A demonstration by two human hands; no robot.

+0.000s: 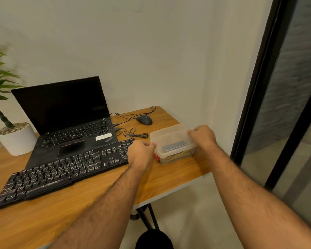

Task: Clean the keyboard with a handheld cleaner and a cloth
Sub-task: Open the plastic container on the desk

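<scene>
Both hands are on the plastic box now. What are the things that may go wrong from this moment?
1. The plastic box stands near the table's right edge; with the left hand and right hand pulling at its lid, it may slide off.
2. The left hand lies just over the keyboard end, so a jerk may knock it.
3. A loose cable lies coiled behind the box and may snag.

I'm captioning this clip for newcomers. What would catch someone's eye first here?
Both hands, left hand and right hand, grip a clear plastic container near the wooden desk's right edge. Left of it, a dusty black keyboard lies slantwise before an open, dark laptop.
</scene>
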